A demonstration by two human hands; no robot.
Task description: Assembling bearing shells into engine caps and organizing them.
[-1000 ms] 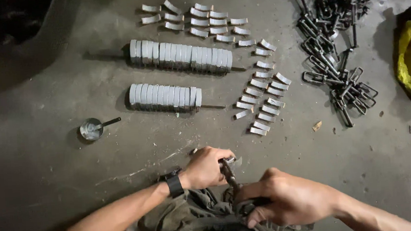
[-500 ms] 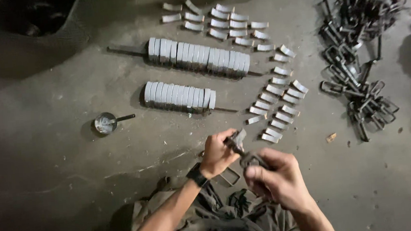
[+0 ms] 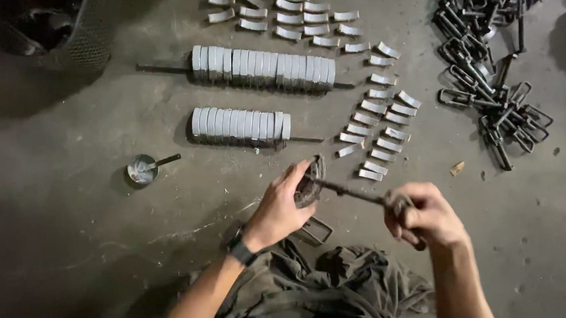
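Note:
My left hand, with a black watch at the wrist, grips a dark curved metal piece threaded on a thin dark rod. My right hand is closed around the rod's other end, to the right. The rod runs slightly downward from left to right between both hands, just above the concrete floor. A dark rectangular metal loop lies on the floor under my left hand.
Two rods carry rows of silver painted pieces. Several loose silver curved pieces lie in rows to the right and at the top. A heap of dark metal loops fills the upper right. A small tin with a brush sits left.
My hands have moved apart: the right hand slid right along the rod, and the left hand now holds a curved piece at the rod's left end. The view shifted slightly.

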